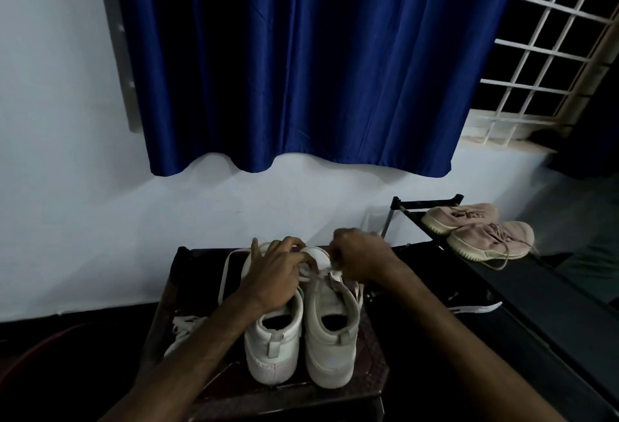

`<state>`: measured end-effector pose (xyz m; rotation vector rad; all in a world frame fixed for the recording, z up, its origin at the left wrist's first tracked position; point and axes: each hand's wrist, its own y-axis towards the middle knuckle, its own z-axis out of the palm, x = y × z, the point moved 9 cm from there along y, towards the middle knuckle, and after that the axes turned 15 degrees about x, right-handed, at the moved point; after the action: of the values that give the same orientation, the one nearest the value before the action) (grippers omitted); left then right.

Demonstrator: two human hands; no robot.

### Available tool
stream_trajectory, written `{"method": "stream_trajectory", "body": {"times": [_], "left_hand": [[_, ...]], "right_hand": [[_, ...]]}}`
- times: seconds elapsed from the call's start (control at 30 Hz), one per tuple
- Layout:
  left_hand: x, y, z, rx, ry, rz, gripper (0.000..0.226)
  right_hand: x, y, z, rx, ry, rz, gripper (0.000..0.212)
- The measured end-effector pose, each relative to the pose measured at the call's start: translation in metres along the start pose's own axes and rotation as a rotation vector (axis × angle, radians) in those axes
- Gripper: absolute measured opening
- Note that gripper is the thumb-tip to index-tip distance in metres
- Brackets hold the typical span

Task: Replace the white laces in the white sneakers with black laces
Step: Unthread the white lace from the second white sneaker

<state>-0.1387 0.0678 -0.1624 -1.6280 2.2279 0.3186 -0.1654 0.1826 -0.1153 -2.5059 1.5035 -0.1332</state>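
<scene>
Two white sneakers (273, 344) stand side by side, heels toward you, on the dark surface (368, 354) at six o'clock in the head view. Your left hand (274, 274) lies over the left sneaker's front, fingers curled on the white lace (315, 274). Your right hand (358, 260), just beside it, pinches that lace above the right sneaker. A loose lace (187, 324) lies at nine o'clock of the pair. Pink shoes (482, 230) sit on a black rack (552, 294) at three o'clock, and a blue curtain (301, 59) hangs at twelve.
</scene>
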Motion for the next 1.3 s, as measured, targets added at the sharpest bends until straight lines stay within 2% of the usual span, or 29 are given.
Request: {"method": "stream_trajectory", "body": {"times": [0.07,0.13,0.23,0.33,0.4,0.53,0.7,0.87,0.97,1.03,1.1,1.2,1.3], "left_hand": [[0.0,0.0,-0.001,-0.013,-0.015,0.007,0.043],[0.0,0.001,-0.001,-0.021,-0.022,0.014,0.043],[0.001,0.002,0.002,-0.018,-0.017,0.013,0.041],[0.001,0.002,0.002,-0.019,-0.036,0.015,0.042],[0.002,0.002,0.003,-0.002,-0.022,0.002,0.042],[0.002,0.0,0.002,-0.001,-0.003,-0.003,0.043],[-0.001,0.001,0.001,-0.009,-0.004,0.013,0.041],[-0.003,0.0,-0.002,-0.008,-0.047,0.02,0.039],[-0.006,0.001,-0.002,-0.004,-0.037,0.026,0.039],[-0.005,0.0,-0.002,0.003,-0.041,0.023,0.04],[-0.005,-0.001,-0.003,-0.003,-0.058,0.031,0.047],[-0.005,0.0,-0.004,-0.011,-0.06,0.04,0.051],[-0.002,0.0,-0.003,-0.007,-0.029,0.033,0.052]], "right_hand": [[-0.028,-0.009,-0.015,-0.122,-0.078,0.148,0.018],[-0.053,-0.016,-0.019,-0.172,-0.007,0.226,0.014],[-0.042,-0.008,-0.004,-0.093,0.158,0.041,0.008],[-0.004,0.0,0.009,0.034,0.262,-0.169,0.016],[0.011,0.006,0.016,0.088,0.21,-0.203,0.019],[0.01,0.016,0.028,0.143,0.197,-0.15,0.019],[-0.035,0.001,0.005,-0.118,0.03,0.136,0.016],[-0.058,-0.011,-0.013,-0.309,0.275,0.244,0.012],[-0.073,-0.025,-0.033,-0.429,0.219,0.404,0.016],[-0.071,-0.025,-0.032,-0.416,0.151,0.443,0.018],[-0.058,-0.012,-0.019,-0.323,0.153,0.328,0.016],[-0.032,0.007,-0.002,-0.152,0.343,0.0,0.011],[-0.003,0.013,0.015,0.115,0.369,-0.209,0.015]]}}
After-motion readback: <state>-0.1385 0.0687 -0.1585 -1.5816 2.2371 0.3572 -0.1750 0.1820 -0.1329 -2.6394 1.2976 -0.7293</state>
